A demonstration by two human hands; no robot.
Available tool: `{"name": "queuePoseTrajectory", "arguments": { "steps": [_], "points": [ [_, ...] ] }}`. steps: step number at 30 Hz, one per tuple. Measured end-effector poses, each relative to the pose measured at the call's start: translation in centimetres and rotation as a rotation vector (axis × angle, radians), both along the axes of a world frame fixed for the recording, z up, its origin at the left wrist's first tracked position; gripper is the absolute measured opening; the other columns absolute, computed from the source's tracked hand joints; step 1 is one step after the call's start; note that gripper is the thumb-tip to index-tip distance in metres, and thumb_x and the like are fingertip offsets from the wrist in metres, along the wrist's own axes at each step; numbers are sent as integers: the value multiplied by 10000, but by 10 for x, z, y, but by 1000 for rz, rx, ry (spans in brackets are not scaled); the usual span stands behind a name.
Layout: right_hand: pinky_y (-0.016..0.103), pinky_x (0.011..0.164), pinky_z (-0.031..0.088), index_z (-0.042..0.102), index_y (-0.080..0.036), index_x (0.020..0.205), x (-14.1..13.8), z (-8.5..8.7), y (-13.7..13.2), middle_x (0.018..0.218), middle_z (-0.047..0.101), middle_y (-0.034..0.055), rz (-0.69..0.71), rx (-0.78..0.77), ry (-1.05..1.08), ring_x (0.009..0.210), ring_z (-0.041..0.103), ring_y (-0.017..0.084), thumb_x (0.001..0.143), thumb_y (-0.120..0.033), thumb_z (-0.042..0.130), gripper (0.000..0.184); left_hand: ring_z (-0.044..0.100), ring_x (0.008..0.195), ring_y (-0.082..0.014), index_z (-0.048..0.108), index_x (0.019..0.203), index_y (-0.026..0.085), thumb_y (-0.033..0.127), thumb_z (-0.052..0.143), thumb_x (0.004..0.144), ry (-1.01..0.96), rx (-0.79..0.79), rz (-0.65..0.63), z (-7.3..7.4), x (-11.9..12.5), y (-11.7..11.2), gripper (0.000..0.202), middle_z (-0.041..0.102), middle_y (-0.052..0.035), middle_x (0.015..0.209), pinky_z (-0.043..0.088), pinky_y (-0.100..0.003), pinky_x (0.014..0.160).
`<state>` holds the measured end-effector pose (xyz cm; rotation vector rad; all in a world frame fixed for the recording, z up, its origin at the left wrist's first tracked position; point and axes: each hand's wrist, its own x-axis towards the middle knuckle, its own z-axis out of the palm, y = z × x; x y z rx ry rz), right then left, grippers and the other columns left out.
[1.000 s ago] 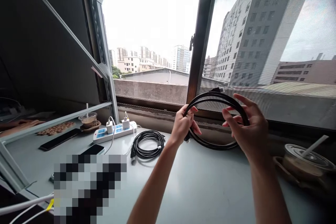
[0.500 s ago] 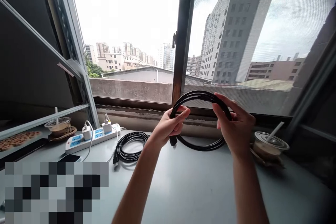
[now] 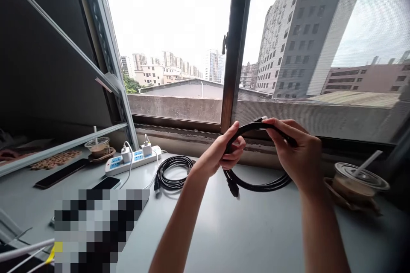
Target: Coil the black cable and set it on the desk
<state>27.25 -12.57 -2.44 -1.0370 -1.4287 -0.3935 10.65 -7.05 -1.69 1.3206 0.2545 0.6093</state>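
Note:
A black cable (image 3: 256, 186) is wound into a loop and held upright above the grey table (image 3: 243, 230), in front of the window. My left hand (image 3: 221, 153) grips the loop's left side, and a plug end dangles just below it. My right hand (image 3: 299, 155) pinches the top right of the loop, where a light-tipped connector pokes out above the fingers. A second coiled black cable (image 3: 173, 172) lies flat on the table to the left of my left hand.
A white and blue power strip (image 3: 134, 158) with chargers lies near the window frame. Two dark phones (image 3: 60, 173) rest at left. Iced drink cups stand at far left (image 3: 98, 146) and far right (image 3: 360, 181). A metal shelf frame (image 3: 105, 72) rises at left.
The loop has tilted flatter and its plug end now hangs free below my left hand. My right hand has shifted along the top of the loop. The camera view swung left, then back.

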Motion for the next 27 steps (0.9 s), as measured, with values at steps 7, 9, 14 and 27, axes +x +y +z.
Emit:
{"name": "queuePoseTrajectory", "arguments": {
  "steps": [7, 9, 14, 27],
  "points": [
    [156, 414, 396, 689, -236, 933, -6, 0, -4, 968, 600, 34, -6, -86, 4, 733, 560, 112, 783, -285, 634, 167, 130, 349, -41, 513, 770, 154, 354, 369, 880, -49, -46, -33, 1, -1, 1, 269, 201, 82, 461, 107, -137, 307],
    [154, 437, 422, 685, -241, 922, -6, 1, -5, 1029, 593, 32, -12, -91, -16, 772, 566, 116, 784, -264, 631, 150, 139, 351, -43, 509, 750, 152, 330, 363, 869, -46, -55, -58, 1, -2, 4, 258, 196, 79, 465, 117, -137, 308],
    [147, 429, 405, 665, -227, 889, -7, 4, -10, 1082, 611, 10, 14, -102, -62, 776, 573, 109, 793, -226, 612, 110, 150, 358, -48, 481, 739, 160, 328, 356, 874, -47, -42, -101, 0, -2, 4, 249, 207, 74, 477, 125, -138, 306],
    [213, 458, 383, 650, -263, 1000, -1, 7, -15, 998, 608, 23, 29, -36, 14, 662, 531, 119, 802, -307, 611, 206, 252, 413, -48, 465, 977, 234, 418, 521, 853, -44, 519, 709, 1, 21, -43, 228, 326, 85, 484, 209, -151, 391]
  ]
}}
